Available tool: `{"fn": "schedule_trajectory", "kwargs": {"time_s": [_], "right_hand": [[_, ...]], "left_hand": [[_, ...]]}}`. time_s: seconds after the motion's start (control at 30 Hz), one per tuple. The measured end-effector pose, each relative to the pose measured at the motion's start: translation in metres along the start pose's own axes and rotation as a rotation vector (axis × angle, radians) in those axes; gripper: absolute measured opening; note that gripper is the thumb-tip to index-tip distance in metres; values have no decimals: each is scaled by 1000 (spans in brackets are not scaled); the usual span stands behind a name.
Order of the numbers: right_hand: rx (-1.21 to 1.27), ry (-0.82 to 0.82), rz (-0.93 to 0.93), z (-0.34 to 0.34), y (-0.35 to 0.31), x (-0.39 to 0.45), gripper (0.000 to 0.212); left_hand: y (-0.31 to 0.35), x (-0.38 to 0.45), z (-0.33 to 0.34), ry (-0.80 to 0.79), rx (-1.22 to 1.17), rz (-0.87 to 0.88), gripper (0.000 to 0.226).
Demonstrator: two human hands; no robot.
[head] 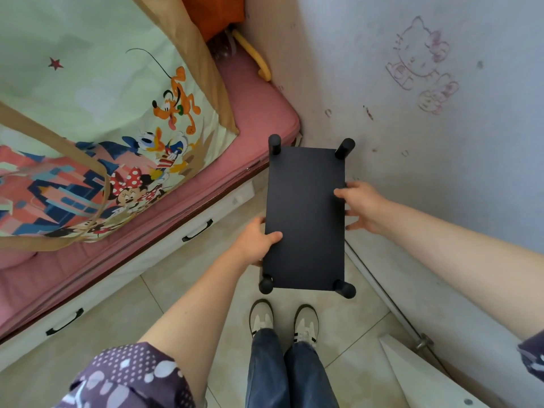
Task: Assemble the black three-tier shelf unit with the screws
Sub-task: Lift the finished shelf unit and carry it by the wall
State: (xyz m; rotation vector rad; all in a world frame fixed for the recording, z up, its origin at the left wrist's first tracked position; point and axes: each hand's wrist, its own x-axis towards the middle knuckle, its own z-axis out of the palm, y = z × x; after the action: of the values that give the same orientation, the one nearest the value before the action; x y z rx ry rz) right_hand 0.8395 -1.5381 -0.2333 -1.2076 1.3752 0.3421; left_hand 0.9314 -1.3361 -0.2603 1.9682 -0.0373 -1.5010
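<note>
Beige floor tiles (182, 293) and a scribbled pale wall (412, 119) frame a narrow gap beside a bed, where a black rectangular shelf unit (304, 219) with four round black corner posts is held upright, seen from above. Its left long edge is gripped by the left hand (255, 242), the thumb laid over the top panel and the fingers hidden beneath the edge. Its right long edge is grasped by the right hand (362, 206), the thumb resting on the panel and the other fingers spread down the side. Whether the unit's lower end touches the floor cannot be told, since the tiers below the top panel are hidden. Just below the unit in the view, two grey-and-white sneakers (284, 320) and dark blue jeans (290, 369) are seen on the tiles. A purple sleeve with white dots (129, 378) covers the left upper arm. To the left, a pink mattress (253, 113) is laid on a white bed base with black drawer handles (197, 230), and a pale green cartoon-printed quilt (97, 119) is spread over it. A faint cat drawing (421, 57) is marked on the wall.
</note>
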Motion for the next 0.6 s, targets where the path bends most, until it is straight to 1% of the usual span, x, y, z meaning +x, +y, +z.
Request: {"fn": "schedule_trajectory", "kwargs": {"time_s": [0.1,0.23,0.3,0.37,0.5,0.6], "right_hand": [[47,-43,80,6,14,-9,25],[97,6,97,4,8,-5,19],[83,52,60,1,1,1,27],[59,76,15,-3,-7,9,41],[-33,103,-118,-11,-17,23,48],[-89,130,-177,-13,-23,31,57]], "left_hand": [[6,4,-1,19,-144,10,55],[3,7,8,-9,-195,13,66],[1,8,19,-15,-237,27,70],[2,9,31,-12,-312,23,72],[3,12,55,-13,-481,3,71],[5,14,70,-2,-564,9,64]]}}
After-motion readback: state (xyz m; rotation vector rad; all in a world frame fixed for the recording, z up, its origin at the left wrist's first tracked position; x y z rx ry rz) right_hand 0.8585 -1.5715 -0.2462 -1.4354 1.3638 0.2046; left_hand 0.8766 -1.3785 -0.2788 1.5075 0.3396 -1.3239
